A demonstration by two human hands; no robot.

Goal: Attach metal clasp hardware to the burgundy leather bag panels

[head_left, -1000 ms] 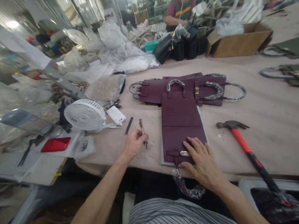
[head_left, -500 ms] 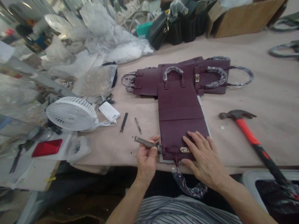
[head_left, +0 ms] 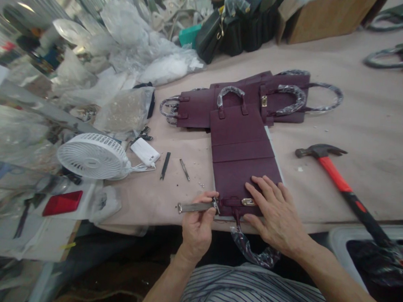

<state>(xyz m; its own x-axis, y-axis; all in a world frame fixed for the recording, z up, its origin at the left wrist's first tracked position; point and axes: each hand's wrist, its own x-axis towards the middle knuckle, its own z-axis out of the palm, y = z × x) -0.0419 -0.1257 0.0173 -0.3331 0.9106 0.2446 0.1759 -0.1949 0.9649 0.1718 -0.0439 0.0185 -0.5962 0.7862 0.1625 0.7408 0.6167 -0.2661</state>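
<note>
A flat maroon bag panel [head_left: 240,150] lies on the pink table [head_left: 372,121], its wrapped handle [head_left: 249,252] hanging over the near edge. My right hand [head_left: 275,217] rests flat on the panel's near end, fingers spread beside a small metal clasp [head_left: 248,202]. My left hand [head_left: 196,225] is closed round a slim metal tool [head_left: 195,207], whose tip touches the strap at the panel's left edge. More maroon bag pieces [head_left: 260,96] with wrapped handles lie behind the panel.
A red-handled hammer [head_left: 340,183] lies to the right. Left of the panel lie two thin metal tools [head_left: 174,166], a white power bank [head_left: 145,151], a small white fan [head_left: 90,155] and a red phone [head_left: 62,203]. Plastic bags, black bags and a cardboard box [head_left: 330,12] stand further back.
My left hand picked the metal tool off the table and brought it right to the panel's near left edge. My right hand stayed flat on the panel.
</note>
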